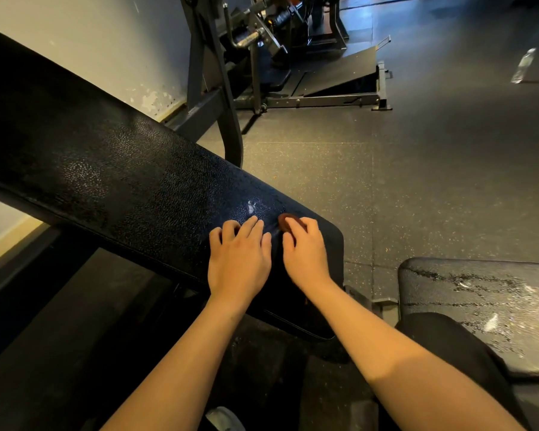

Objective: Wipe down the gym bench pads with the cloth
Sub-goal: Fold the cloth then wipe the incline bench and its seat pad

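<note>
A long black back pad [106, 169] slopes from the upper left down to the centre, with a shiny wet patch near its lower end. My left hand [238, 259] rests on that lower end, its fingers spread and slightly bent, and it holds nothing. Just to its right, my right hand [304, 253] grips a small brown wad, apparently the cloth [285, 220], and presses it on the pad. Most of the cloth is hidden under the fingers. A second black pad, the seat [479, 293], lies at the lower right with wet streaks on it.
The dark metal frame of a gym machine [293, 57] stands behind the bench. A clear plastic bottle [523, 66] stands on the speckled rubber floor [417, 169] at the far right. A pale wall [106, 42] runs along the left. My dark-trousered leg [448, 343] lies beside the seat.
</note>
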### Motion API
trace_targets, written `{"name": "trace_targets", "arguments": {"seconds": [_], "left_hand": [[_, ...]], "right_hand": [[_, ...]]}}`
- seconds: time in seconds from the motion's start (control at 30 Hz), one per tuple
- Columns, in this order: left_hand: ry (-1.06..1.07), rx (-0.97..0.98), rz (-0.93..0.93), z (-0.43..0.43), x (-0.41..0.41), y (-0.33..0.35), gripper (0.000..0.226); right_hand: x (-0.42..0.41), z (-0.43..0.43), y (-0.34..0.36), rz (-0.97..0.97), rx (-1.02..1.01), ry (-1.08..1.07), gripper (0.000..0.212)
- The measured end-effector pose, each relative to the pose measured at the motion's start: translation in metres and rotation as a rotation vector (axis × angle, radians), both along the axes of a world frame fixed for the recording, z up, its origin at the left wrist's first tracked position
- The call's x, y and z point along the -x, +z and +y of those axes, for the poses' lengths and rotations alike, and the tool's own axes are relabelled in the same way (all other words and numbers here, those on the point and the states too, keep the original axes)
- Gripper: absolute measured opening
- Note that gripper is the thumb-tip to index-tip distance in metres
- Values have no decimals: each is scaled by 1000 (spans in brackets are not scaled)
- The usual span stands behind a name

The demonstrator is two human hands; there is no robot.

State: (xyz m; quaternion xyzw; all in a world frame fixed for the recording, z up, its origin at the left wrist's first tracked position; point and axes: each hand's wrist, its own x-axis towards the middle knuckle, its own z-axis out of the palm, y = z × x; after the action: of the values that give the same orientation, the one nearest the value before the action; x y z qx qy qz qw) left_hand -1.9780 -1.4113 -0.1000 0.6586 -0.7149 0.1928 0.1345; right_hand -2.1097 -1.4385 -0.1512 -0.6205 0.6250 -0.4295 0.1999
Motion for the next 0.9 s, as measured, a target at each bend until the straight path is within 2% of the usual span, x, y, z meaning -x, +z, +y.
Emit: {"name": "trace_targets", "arguments": {"seconds": [0.17, 0.23, 0.37, 0.6, 0.7, 0.83, 0.9], "left_hand": [[-27, 0, -10, 2, -2, 0, 46], [-36, 5, -22, 4, -3, 0, 44], [-13, 7, -19, 3, -1, -1, 45], [-4, -9, 1, 2, 0, -1, 46], [-25, -11, -2, 6, -3, 0, 45], [-46, -18, -5, 7, -5, 0, 44], [-39, -12, 11, 7, -3, 0, 45]], "right_hand": [[3, 17, -5, 92, 71, 111, 38], [12, 3, -6, 129, 68, 76, 37], [9, -11, 3, 72, -56, -29, 39], [0, 30, 1, 37, 66, 86, 32], [6, 25, -2, 106, 103, 106, 33], [11, -10, 2, 42, -49, -52, 37], [5, -8, 3, 40, -51, -58, 38]]}}
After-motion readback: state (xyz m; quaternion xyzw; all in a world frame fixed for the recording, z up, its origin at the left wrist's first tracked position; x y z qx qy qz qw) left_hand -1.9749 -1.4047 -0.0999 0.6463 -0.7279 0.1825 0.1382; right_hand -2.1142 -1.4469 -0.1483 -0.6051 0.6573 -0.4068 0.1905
